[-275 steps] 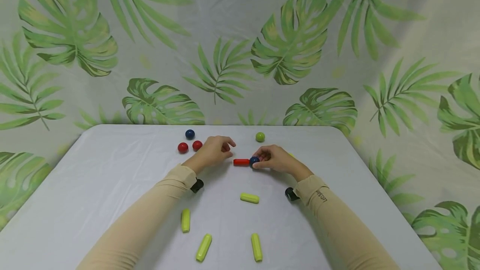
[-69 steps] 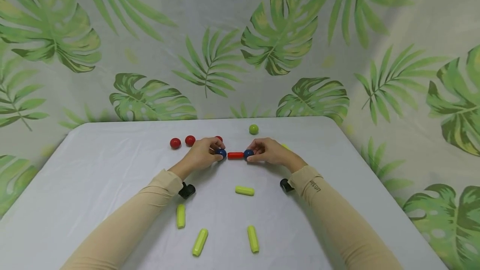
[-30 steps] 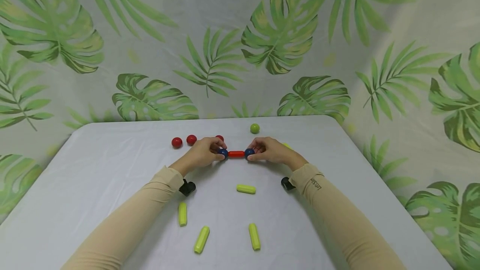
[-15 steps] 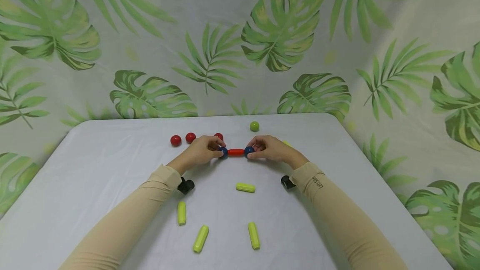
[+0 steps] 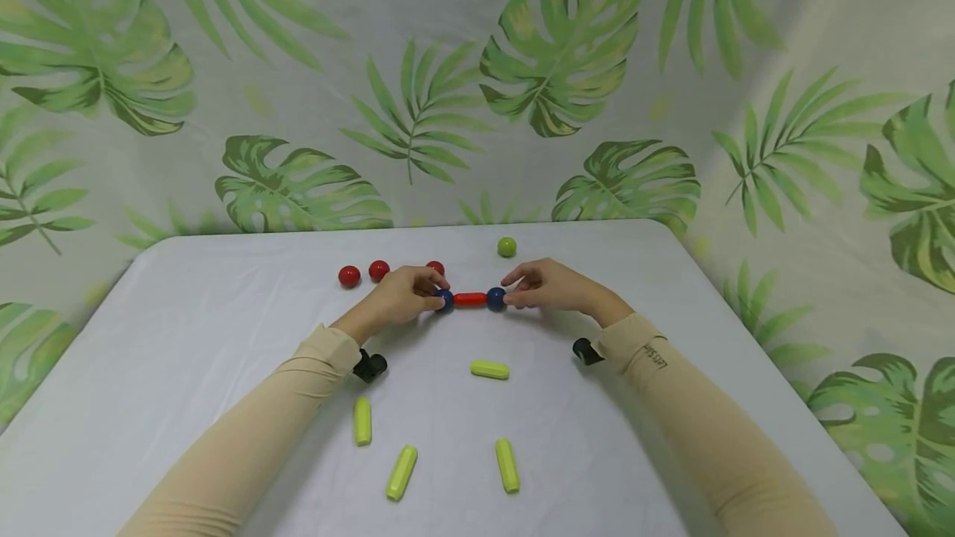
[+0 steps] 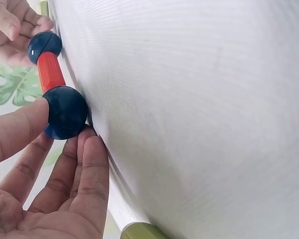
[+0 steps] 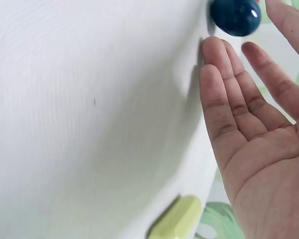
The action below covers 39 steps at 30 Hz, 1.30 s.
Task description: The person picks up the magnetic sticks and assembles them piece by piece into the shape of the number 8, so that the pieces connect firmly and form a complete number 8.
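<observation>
A red rod (image 5: 470,299) lies on the white table between a left blue ball (image 5: 445,299) and a right blue ball (image 5: 496,298), each touching one of its ends. My left hand (image 5: 403,295) pinches the left ball; in the left wrist view the thumb presses one side of that blue ball (image 6: 67,113) and fingertips sit at its other side. My right hand (image 5: 555,284) is just right of the other ball. The right wrist view has its fingers extended and apart from the blue ball (image 7: 236,16), holding nothing.
Behind my left hand are red balls (image 5: 349,276), one partly hidden. A green ball (image 5: 506,247) sits near the back edge. Several yellow-green rods (image 5: 489,370) lie towards the front; another yellow-green rod (image 7: 177,219) shows in the right wrist view. A leaf-print cloth (image 5: 440,106) hangs behind.
The left hand has brought a blue ball from the back left to the red rod's left end, closing the gap. Since half a second ago, the right hand has released its ball and shifted right.
</observation>
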{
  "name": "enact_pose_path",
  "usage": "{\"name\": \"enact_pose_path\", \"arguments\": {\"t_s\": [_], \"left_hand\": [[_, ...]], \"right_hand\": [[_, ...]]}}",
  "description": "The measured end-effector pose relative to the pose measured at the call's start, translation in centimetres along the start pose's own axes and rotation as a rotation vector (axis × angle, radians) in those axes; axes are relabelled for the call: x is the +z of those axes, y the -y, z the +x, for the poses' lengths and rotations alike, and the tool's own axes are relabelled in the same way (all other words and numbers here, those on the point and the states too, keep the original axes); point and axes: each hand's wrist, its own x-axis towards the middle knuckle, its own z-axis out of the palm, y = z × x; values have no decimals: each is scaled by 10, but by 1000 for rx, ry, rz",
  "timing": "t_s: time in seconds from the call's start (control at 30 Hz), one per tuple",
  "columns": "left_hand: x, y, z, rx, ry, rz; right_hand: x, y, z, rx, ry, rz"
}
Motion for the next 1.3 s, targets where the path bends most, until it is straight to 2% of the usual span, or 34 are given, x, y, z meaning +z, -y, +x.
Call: {"name": "enact_pose_path", "arguments": {"t_s": [0.3,0.43,1.0,1.3], "left_hand": [[1,1,2,6,-1,-4],[1,2,1,3,-5,-6],[1,2,1,16,-8,9],[1,2,1,19,-8,21]], "right_hand": [[-11,7,-19,-22,7,-25],[-11,13,-27,-37,38,-29],[12,41,-44,-150,199,-57],[24,50,-45,-147,282,-40]]}}
